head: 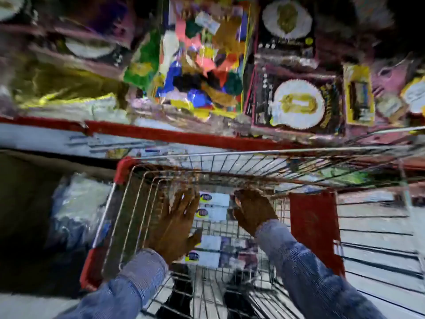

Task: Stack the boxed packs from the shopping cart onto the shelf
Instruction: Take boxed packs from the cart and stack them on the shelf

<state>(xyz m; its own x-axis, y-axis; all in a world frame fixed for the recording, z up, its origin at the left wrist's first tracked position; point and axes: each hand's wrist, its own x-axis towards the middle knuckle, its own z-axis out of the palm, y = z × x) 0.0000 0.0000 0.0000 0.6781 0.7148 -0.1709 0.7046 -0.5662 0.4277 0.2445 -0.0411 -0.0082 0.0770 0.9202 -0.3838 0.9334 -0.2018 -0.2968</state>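
A wire shopping cart with red corner guards stands below me against the shelf. Several white boxed packs lie in its basket: two packs between my hands, more packs nearer me. My left hand reaches down into the cart with fingers spread, at the left ends of the far packs. My right hand is at their right ends, fingers curled down. The picture is blurred, so contact with the packs is unclear. The shelf with a red front edge runs across above the cart.
The shelf carries dark boxes with white round labels, a bag of colourful items and yellow packets. A red flap hangs on the cart's right side. A plastic-wrapped bundle lies left of the cart.
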